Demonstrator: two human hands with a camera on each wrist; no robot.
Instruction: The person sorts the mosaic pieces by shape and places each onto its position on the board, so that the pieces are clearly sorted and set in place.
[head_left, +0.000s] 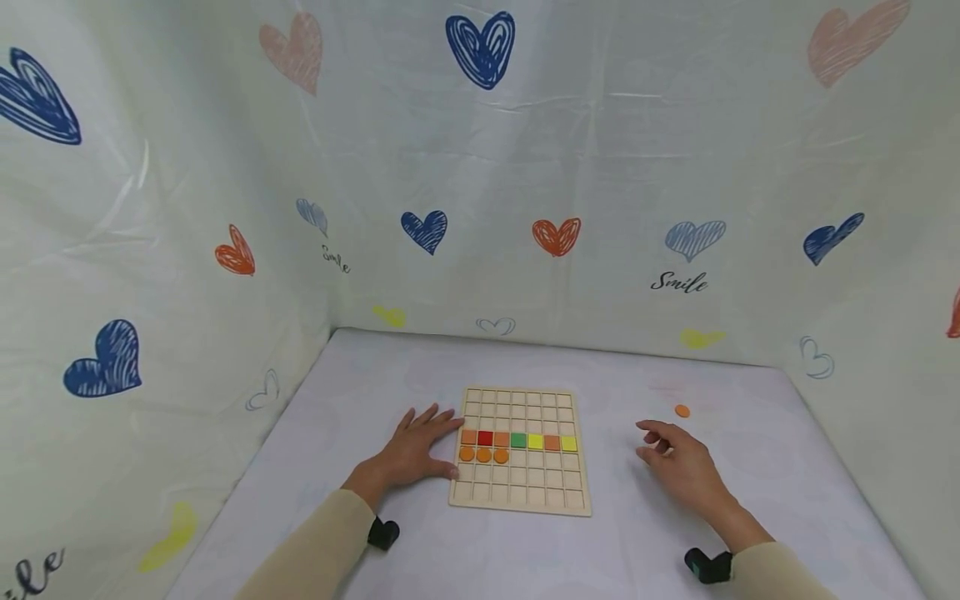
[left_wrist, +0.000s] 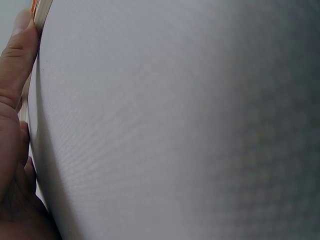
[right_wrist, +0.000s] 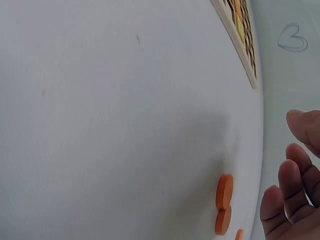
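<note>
A wooden grid board lies flat on the table. Across it runs a row of coloured squares: orange, red, green and yellow. Below the row's left end sit three orange discs, side by side in their cells. My left hand rests at the board's left edge, fingers and thumb spread and touching it. To the right of the board my right hand hovers over the table, fingers loosely bent, nothing between them. Just beyond it lies an orange disc; the right wrist view shows more orange discs below this hand.
The white table is enclosed at the back and sides by a pale curtain printed with hearts and words. A black wrist strap piece shows at the left sleeve, another at the right.
</note>
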